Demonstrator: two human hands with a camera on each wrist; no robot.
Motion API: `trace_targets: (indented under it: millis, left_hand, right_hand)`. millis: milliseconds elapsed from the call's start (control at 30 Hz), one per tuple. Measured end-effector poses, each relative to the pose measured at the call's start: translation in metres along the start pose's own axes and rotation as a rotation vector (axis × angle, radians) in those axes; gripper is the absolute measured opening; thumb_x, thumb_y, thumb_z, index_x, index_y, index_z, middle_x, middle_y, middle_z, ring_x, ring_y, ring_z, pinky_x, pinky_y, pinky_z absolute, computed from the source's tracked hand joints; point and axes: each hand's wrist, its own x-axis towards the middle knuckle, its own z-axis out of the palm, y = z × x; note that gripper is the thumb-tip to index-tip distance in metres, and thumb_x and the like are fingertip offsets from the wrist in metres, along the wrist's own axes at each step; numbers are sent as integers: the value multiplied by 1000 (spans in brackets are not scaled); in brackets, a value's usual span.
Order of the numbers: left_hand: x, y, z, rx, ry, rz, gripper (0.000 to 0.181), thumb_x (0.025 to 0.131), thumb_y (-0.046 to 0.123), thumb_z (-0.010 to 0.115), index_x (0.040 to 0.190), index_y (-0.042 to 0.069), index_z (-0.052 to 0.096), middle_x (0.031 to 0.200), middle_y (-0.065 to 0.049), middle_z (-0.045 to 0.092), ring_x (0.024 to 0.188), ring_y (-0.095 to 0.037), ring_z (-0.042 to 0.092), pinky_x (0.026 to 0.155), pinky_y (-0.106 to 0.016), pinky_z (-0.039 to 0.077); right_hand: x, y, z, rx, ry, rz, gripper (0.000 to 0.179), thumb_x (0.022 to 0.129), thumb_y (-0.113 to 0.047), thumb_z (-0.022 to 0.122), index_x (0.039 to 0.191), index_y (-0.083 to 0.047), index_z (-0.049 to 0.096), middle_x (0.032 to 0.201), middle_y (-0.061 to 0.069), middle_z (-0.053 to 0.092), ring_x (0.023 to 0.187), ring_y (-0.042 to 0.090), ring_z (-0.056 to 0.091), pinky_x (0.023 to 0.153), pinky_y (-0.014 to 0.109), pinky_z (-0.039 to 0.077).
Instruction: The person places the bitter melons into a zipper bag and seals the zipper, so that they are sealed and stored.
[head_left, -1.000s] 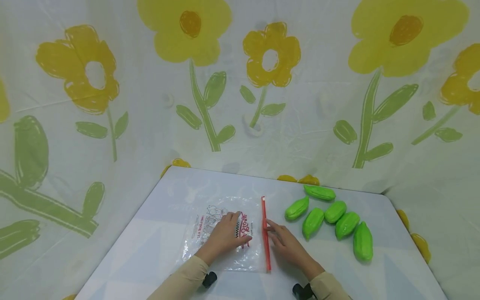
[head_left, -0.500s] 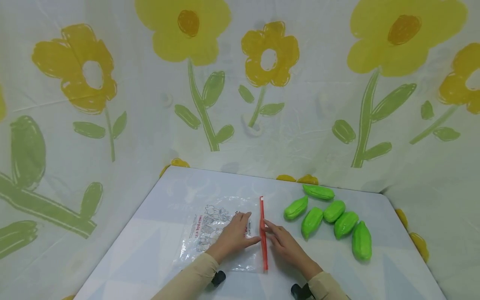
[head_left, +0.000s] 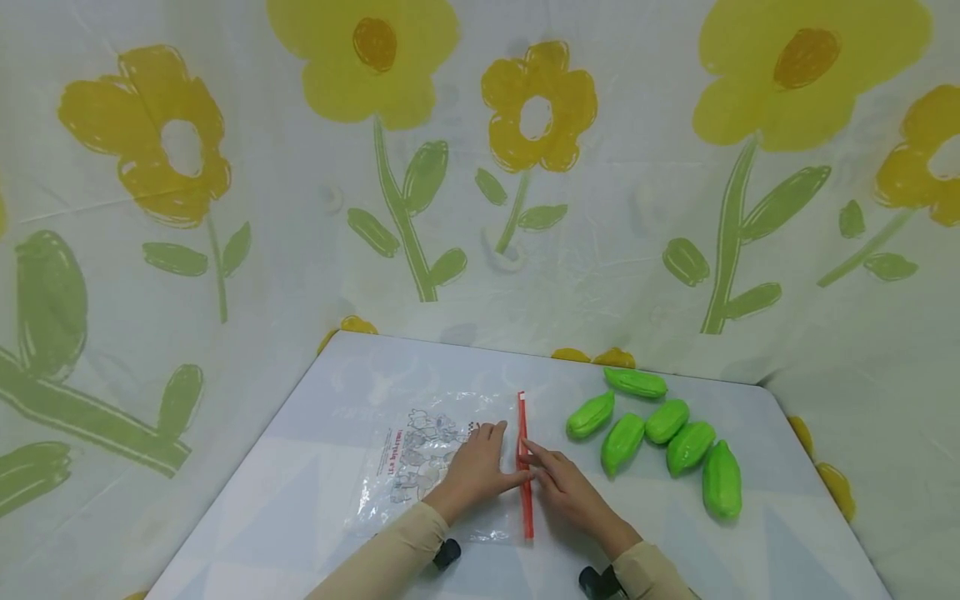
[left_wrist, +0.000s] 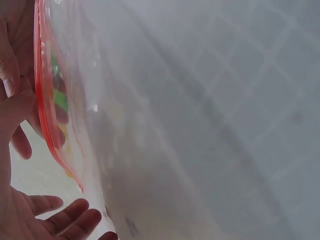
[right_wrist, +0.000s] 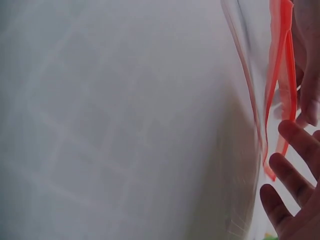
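Note:
A clear zip bag [head_left: 423, 446] with printed drawings lies flat on the table, its red zip strip [head_left: 527, 521] toward the right. My left hand [head_left: 472, 468] lies over the bag with its fingers extended, and its thumb reaches the strip. From the other side, my right hand [head_left: 573, 493] pinches the strip. The right thumb is hidden in the head view. In the left wrist view, fingers show through the clear plastic behind the red edge [left_wrist: 44, 107]. Two red edges [right_wrist: 274, 85] stand apart in the right wrist view, near spread fingers [right_wrist: 290, 175].
Several bright green, ribbed, gourd-like pieces [head_left: 622, 443] lie to the right of the bag. The white table [head_left: 292, 467] has pale blue shapes. A curtain [head_left: 585, 275] with yellow flowers hangs behind it. Dark wrist devices [head_left: 447, 553] sit under both forearms.
My left hand has slid right across the bag, bringing its thumb to the red strip. The right hand has stayed at the strip; the green pieces lie as before.

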Motion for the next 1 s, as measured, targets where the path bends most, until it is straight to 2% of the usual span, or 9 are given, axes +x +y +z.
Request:
trace_targets:
  millis: [233, 433, 600, 733, 900, 1000]
  left_hand:
    - [-2, 3, 0, 10, 29, 15, 98, 81, 67, 73, 148, 1, 47, 134, -16, 56, 123, -32, 56, 102, -47, 51]
    - [-2, 3, 1, 28, 27, 12, 95, 80, 61, 77, 147, 1, 48, 132, -17, 57, 121, -32, 57, 100, -47, 51]
    - [-2, 1, 3, 27, 14, -3, 98, 80, 63, 77, 150, 2, 46, 136, -16, 56, 124, -32, 56, 102, -47, 50]
    - [-3, 0, 4, 23, 11, -2, 100, 79, 64, 77, 150, 2, 45, 136, -16, 55, 125, -32, 55, 103, -47, 50]
    - [-4, 1, 3, 26, 14, 10, 100, 78, 65, 77, 150, 3, 46, 135, -16, 56, 125, -32, 56, 102, -47, 50]
    - [-4, 2, 2, 26, 9, 15, 98, 78, 62, 79, 151, 5, 45, 134, -15, 56, 123, -32, 56, 100, -47, 51]
  right_hand:
    - [1, -1, 1, -1, 1, -5, 52, 106, -11, 49, 157, -17, 40, 138, -1, 65, 129, 29, 52, 109, 61, 39]
    - [1, -1, 1, -15, 13, 1, 51, 106, -14, 50, 156, -16, 42, 139, 1, 64, 130, 31, 52, 109, 61, 39]
    - [1, 3, 3, -96, 73, -16, 49, 102, -15, 60, 149, -9, 50, 136, 6, 63, 129, 31, 54, 108, 56, 42]
    - [4, 7, 4, -155, 94, 29, 51, 97, -18, 69, 145, -7, 54, 139, 11, 60, 133, 32, 52, 111, 53, 41]
    - [9, 9, 3, -193, 34, 114, 58, 94, -33, 73, 146, -14, 55, 151, 10, 52, 144, 33, 40, 115, 56, 34]
    - [11, 10, 2, -219, -11, 136, 59, 93, -40, 73, 146, -19, 57, 156, 8, 46, 149, 34, 33, 116, 59, 31]
